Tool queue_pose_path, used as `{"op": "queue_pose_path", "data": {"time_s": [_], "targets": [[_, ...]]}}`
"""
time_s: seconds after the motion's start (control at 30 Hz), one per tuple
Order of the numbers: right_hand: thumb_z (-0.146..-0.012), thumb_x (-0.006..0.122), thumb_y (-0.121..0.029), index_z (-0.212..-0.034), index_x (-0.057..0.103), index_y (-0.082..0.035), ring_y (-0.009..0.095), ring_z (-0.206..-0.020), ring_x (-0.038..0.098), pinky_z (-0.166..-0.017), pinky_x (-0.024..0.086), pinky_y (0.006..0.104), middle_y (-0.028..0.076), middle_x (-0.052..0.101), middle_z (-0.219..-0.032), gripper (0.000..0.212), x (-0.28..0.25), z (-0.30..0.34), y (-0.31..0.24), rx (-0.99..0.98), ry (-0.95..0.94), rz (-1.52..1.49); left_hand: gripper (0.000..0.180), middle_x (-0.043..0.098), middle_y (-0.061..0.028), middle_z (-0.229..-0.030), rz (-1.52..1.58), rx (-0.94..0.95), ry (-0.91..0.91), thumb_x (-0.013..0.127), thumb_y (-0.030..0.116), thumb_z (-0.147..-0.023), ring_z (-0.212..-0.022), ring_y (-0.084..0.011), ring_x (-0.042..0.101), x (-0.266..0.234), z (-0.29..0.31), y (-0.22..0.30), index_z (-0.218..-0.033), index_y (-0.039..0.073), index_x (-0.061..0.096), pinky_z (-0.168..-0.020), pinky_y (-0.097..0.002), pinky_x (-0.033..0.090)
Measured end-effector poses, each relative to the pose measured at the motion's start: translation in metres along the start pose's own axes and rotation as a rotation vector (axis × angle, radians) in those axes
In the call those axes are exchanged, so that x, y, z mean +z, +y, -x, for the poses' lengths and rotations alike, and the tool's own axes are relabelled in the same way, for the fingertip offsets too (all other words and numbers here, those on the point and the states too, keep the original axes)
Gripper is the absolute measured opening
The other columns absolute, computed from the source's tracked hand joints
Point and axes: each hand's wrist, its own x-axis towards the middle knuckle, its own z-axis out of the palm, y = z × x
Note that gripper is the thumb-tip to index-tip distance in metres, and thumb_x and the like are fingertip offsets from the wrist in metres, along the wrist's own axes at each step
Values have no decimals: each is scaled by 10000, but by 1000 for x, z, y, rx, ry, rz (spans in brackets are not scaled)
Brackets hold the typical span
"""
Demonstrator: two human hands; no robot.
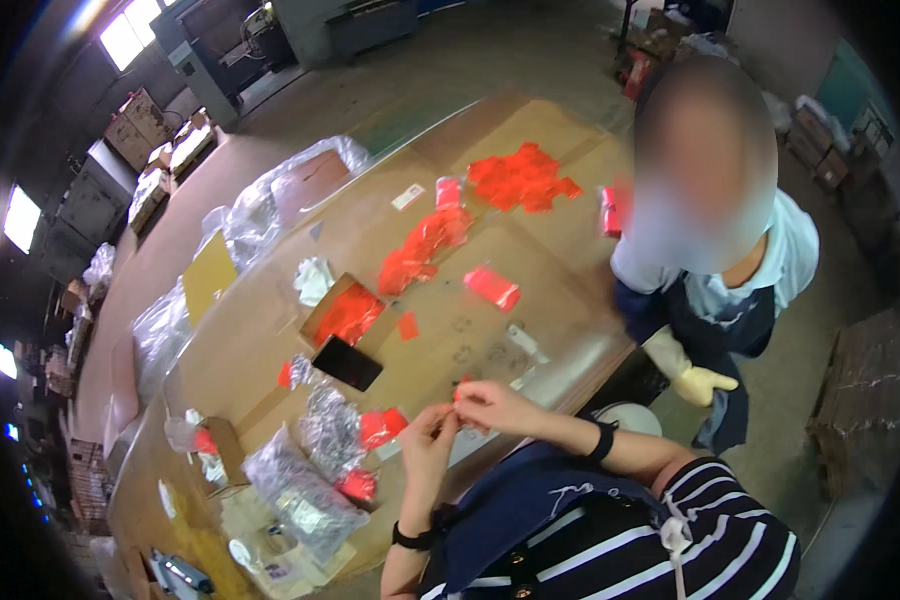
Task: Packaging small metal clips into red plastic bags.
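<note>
I have my left hand (430, 440) and my right hand (495, 406) close together over the near edge of a big table (560, 265). My right thumb and fingers pinch a small red piece (459, 391), and it is right there at my fingertips. My left fingers are bent in close beside it, but I cannot tell if they grip it too. The table top looks brown, like flat cardboard. Near my left hand are a red packet (381, 428) and a silvery clear bag (332, 430), with a fuller clear bag (305, 495) closer to me. Past them is a black phone (348, 362) beside an open brown box (320, 310) with red things in it. Farther off there is a red pile (518, 178). A person in a light blue shirt (795, 235) and a pale yellow glove (703, 384) is at the right end. The room is big and dim, with bright windows (130, 32), a grey machine (202, 70) and stacked cardboard (865, 390) on the floor (440, 70).
</note>
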Motion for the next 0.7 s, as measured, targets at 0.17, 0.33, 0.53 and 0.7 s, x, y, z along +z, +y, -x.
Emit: {"op": "queue_pose_path", "data": {"time_s": [0.17,0.33,0.53,0.7], "targets": [[-926,535,-220,-809,540,-48,81,-506,535,-441,417,261,20,589,-660,207,0,2,-1,-67,-57,117,106,681,-104,-900,294,-107,-106,565,-9,-922,-802,-149,669,-4,7,6,-1006,-56,609,-750,-272,562],[-920,601,-203,-859,564,-39,70,-545,547,-457,449,240,7,590,-690,178,8,5,-10,-70,22,9,82,670,-115,-865,348,-180,-66,550,-16,-921,-777,-182,680,-9,3,14,-975,-51,601,-723,-320,598],[-900,633,-140,-911,604,-16,75,-618,568,-543,480,231,15,597,-752,128,1,5,-10,-100,30,-77,82,670,-114,-849,393,-246,-27,560,28,-920,-764,-212,689,-6,-1,13,-956,-27,608,-710,-345,603],[-873,654,-112,-924,661,4,87,-690,574,-630,476,241,27,578,-802,126,3,0,-22,-214,107,189,83,684,-113,-873,534,-287,-94,567,45,-926,-772,-210,698,-12,-10,17,-967,-9,614,-722,-330,596]]}}
